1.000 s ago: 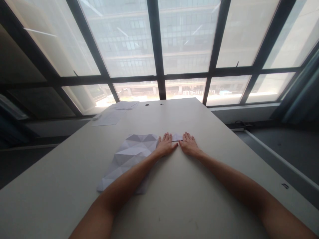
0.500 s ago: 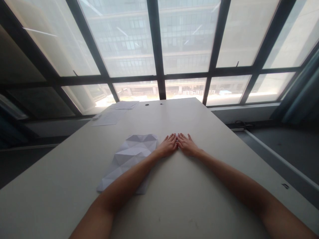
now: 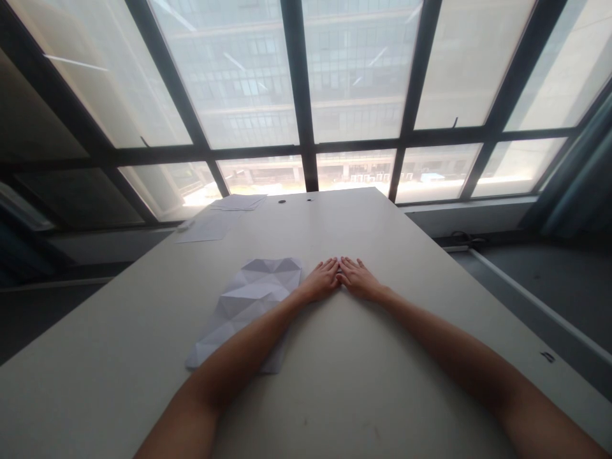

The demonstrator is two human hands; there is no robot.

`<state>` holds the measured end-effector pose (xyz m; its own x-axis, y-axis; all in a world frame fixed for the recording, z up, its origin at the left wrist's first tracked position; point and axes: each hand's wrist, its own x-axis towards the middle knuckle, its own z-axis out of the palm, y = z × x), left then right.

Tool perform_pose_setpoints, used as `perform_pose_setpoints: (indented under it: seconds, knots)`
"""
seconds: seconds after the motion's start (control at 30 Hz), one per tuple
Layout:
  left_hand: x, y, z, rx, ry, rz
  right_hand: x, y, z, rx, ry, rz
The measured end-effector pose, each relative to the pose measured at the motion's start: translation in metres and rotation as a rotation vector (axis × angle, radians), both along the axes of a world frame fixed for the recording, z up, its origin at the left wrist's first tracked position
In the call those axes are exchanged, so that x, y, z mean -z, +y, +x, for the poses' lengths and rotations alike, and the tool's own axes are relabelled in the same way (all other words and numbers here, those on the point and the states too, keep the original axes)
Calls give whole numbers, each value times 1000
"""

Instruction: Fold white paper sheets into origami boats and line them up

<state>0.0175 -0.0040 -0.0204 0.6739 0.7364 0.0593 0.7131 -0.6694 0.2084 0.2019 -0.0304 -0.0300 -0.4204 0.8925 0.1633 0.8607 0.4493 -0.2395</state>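
My left hand (image 3: 322, 280) and my right hand (image 3: 357, 280) lie flat, side by side, on the pale table (image 3: 382, 357), fingers stretched forward and touching at the inner edges. They press down on a small folded piece of white paper, almost wholly hidden beneath them. Just left of my left hand lies a large white sheet with many creases (image 3: 248, 299); my left forearm crosses its near corner.
At the table's far left corner lie flat paper sheets (image 3: 210, 226) and a small stack (image 3: 239, 202). Two small dark holes (image 3: 282, 201) sit near the far edge. Large windows with dark frames stand behind; the floor drops away to the right.
My hands have slid together from a small gap, covering the folded paper that showed between them a second ago. The creased sheet has not moved.
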Motion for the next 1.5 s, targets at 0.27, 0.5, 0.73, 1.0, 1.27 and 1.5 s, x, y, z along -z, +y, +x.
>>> perform_pose_setpoints:
  seconds: [0.27,0.5,0.73,1.0,1.27,1.5]
  knots:
    - [2,1,-1,1,-13,20,3,2,-3,99,21,-24]
    - [6,3,-2,3,-11,54,5,2,-3,207,21,-55]
    - [7,5,-2,8,-13,55,8,3,-3,236,24,-61]
    - [9,5,-2,8,-34,46,2,1,-3,175,37,10]
    - [8,4,0,-9,-34,8,0,0,-3,21,29,6]
    - [6,4,-1,1,11,-5,3,2,-2,32,-11,-30]
